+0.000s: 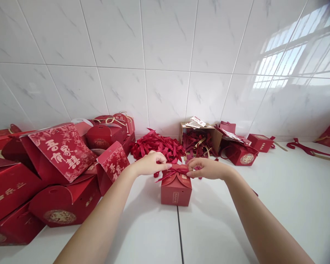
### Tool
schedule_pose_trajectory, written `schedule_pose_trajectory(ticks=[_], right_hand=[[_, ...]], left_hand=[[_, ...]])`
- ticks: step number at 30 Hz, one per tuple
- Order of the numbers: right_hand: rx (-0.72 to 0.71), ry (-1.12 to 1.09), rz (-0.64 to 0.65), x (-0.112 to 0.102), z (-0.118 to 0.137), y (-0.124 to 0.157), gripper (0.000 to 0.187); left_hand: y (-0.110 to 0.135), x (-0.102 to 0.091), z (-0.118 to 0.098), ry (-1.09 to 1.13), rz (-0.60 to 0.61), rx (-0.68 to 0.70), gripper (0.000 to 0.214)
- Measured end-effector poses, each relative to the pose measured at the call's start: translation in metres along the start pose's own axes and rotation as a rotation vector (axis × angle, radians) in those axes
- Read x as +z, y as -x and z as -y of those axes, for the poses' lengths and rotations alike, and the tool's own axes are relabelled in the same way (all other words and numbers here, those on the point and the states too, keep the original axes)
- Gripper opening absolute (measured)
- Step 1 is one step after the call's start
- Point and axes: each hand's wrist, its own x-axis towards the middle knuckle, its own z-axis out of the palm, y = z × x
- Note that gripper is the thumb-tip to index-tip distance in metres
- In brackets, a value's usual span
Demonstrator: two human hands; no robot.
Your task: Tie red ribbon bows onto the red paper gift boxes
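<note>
A small red gift box (176, 194) stands upright on the white table, its curved top flaps folded together. Across its top lies a dark red ribbon (177, 169), looped or tied in the middle. My left hand (152, 163) pinches the ribbon at the box's left upper side, thumb and forefinger together. On the opposite side, my right hand (205, 168) has its fingers closed on the ribbon near the box's right upper edge. Just behind the box sits a heap of loose red ribbons (159, 145).
Several red gift boxes (63, 205) are piled on the left. A cardboard box (216, 137) with ribbon scraps stands by the tiled wall (167, 91). Farther right are a red box with a gold emblem (240, 156), a smaller red box (260, 143) and a loose ribbon (305, 148).
</note>
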Motion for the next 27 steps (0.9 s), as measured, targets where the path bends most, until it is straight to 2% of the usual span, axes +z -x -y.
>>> schedule_pose_trajectory(ticks=[5,10,14,16,17,19,21,22,24,27], right_hand=[[0.026,0.027,0.041,-0.001,0.0,-0.002,0.028],[0.043,0.068,0.065,-0.006,0.002,0.002,0.026],[0.022,0.133,0.061,-0.015,0.005,0.014,0.03],[0.034,0.131,-0.004,-0.018,0.008,0.021,0.032],[0.037,0.119,-0.048,-0.018,0.009,0.024,0.038],[0.025,0.115,-0.093,-0.015,0.011,0.025,0.068],[0.014,0.159,-0.028,-0.007,0.013,0.021,0.106],[0.017,0.188,0.024,-0.002,0.014,0.017,0.119],[0.028,0.221,0.098,0.007,0.015,0.008,0.129],[0.015,0.213,0.066,0.01,0.016,0.002,0.116]], left_hand=[[-0.002,0.0,0.004,-0.067,0.007,-0.046,0.052],[0.0,-0.002,-0.001,-0.088,0.033,-0.066,0.055],[0.008,-0.011,-0.013,-0.024,0.147,-0.034,0.047],[0.015,-0.018,-0.021,0.028,0.205,-0.024,0.04],[0.019,-0.022,-0.026,0.047,0.216,-0.037,0.038],[0.028,-0.03,-0.035,0.054,0.197,-0.096,0.044],[0.039,-0.037,-0.042,0.021,0.152,-0.154,0.059],[0.045,-0.04,-0.044,-0.006,0.13,-0.175,0.063],[0.057,-0.045,-0.048,-0.062,0.108,-0.209,0.061],[0.076,-0.049,-0.051,-0.122,0.111,-0.269,0.058]])
